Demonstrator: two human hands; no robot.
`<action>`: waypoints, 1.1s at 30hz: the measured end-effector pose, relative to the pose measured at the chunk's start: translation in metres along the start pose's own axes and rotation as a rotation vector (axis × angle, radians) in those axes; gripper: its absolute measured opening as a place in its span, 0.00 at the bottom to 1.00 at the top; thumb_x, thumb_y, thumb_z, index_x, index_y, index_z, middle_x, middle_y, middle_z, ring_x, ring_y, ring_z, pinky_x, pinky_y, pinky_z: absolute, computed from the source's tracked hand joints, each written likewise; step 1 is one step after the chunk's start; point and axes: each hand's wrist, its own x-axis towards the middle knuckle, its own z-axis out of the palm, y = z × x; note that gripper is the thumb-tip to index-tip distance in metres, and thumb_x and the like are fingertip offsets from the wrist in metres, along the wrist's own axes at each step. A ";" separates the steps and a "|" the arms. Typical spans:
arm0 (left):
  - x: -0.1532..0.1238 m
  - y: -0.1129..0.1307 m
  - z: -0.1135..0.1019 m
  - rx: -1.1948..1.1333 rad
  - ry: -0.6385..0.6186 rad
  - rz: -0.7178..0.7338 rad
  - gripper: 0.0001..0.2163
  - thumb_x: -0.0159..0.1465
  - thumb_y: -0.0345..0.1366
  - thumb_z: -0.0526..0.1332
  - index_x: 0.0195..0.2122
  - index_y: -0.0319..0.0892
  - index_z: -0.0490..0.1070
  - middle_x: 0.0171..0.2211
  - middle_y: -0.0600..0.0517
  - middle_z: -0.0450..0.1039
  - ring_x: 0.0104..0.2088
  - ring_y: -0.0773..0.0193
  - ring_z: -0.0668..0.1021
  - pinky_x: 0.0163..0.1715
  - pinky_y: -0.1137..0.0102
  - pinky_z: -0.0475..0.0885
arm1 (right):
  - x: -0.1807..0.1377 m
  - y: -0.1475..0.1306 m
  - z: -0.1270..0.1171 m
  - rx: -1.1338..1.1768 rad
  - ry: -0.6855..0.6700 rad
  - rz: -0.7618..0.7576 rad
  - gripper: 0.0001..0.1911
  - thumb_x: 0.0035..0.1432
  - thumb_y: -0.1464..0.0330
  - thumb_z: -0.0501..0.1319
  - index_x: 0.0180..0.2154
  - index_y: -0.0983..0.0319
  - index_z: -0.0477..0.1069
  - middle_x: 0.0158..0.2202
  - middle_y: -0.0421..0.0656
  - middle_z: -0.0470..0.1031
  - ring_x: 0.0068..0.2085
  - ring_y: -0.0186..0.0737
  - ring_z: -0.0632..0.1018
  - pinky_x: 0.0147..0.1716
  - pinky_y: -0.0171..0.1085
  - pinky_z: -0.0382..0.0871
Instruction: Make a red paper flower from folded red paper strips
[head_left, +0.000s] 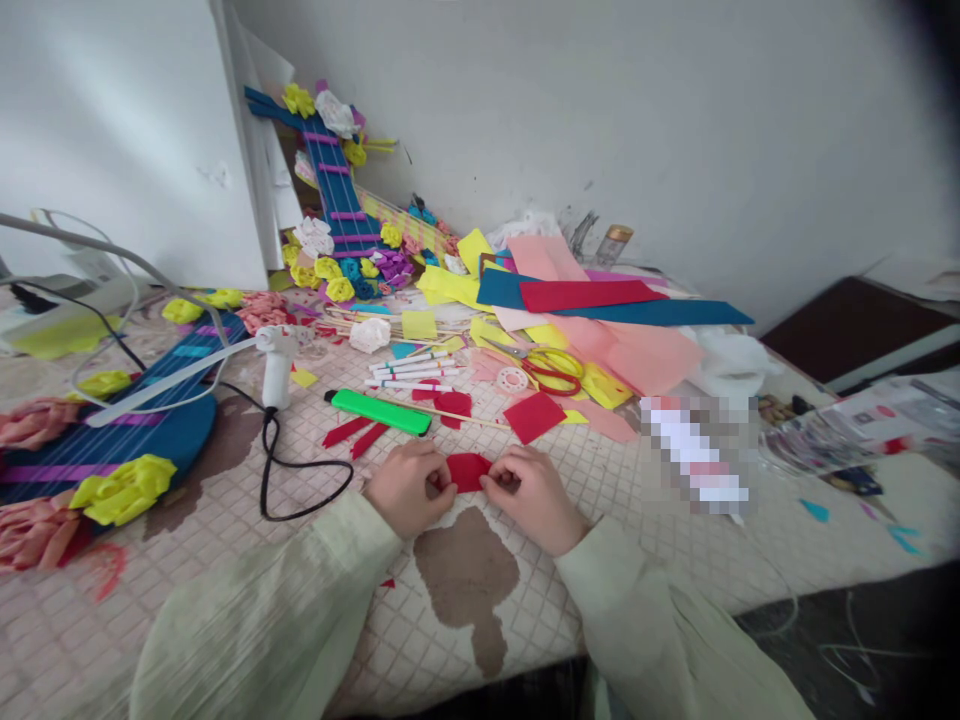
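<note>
A small piece of red crepe paper [469, 473] lies between my hands, low over the table. My left hand [412, 487] pinches its left edge between thumb and fingers. At the right edge, my right hand [534, 495] pinches it the same way. Just beyond are a bright green box cutter [381, 411], narrow red strips [356, 435], a red square [534, 416] and a thin wooden stick [457, 412]. Several white markers [411, 370] lie behind the cutter. Scissors with yellow and red handles [551, 370] rest further right.
A white glue gun [276, 375] with a black cord stands at left, beside a blue paper guitar [161, 420] with paper flowers. Another blue guitar [337, 190] leans at the back. Coloured paper sheets [615, 310] pile up behind. A power strip, partly blurred, [694, 455] is at right.
</note>
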 end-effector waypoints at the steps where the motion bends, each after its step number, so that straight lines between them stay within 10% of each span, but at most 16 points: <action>1: 0.000 0.000 0.000 0.001 -0.003 -0.002 0.05 0.51 0.30 0.57 0.19 0.39 0.66 0.21 0.52 0.65 0.26 0.66 0.68 0.26 0.71 0.63 | 0.000 0.000 0.000 0.001 0.000 0.000 0.09 0.47 0.71 0.59 0.18 0.62 0.64 0.20 0.38 0.66 0.26 0.33 0.67 0.27 0.33 0.59; 23: -0.001 0.001 -0.005 -0.164 0.020 -0.091 0.05 0.46 0.28 0.56 0.21 0.41 0.58 0.21 0.56 0.59 0.22 0.68 0.64 0.22 0.73 0.59 | -0.005 0.000 0.004 -0.053 0.069 -0.005 0.08 0.48 0.69 0.59 0.21 0.63 0.63 0.24 0.39 0.64 0.28 0.34 0.66 0.31 0.35 0.58; 33: 0.000 0.001 -0.003 -0.166 0.013 -0.103 0.05 0.46 0.28 0.55 0.20 0.41 0.57 0.20 0.57 0.57 0.21 0.69 0.62 0.21 0.74 0.57 | -0.013 -0.008 0.002 -0.196 -0.068 -0.347 0.14 0.54 0.76 0.53 0.37 0.52 0.70 0.32 0.40 0.61 0.36 0.35 0.64 0.41 0.42 0.49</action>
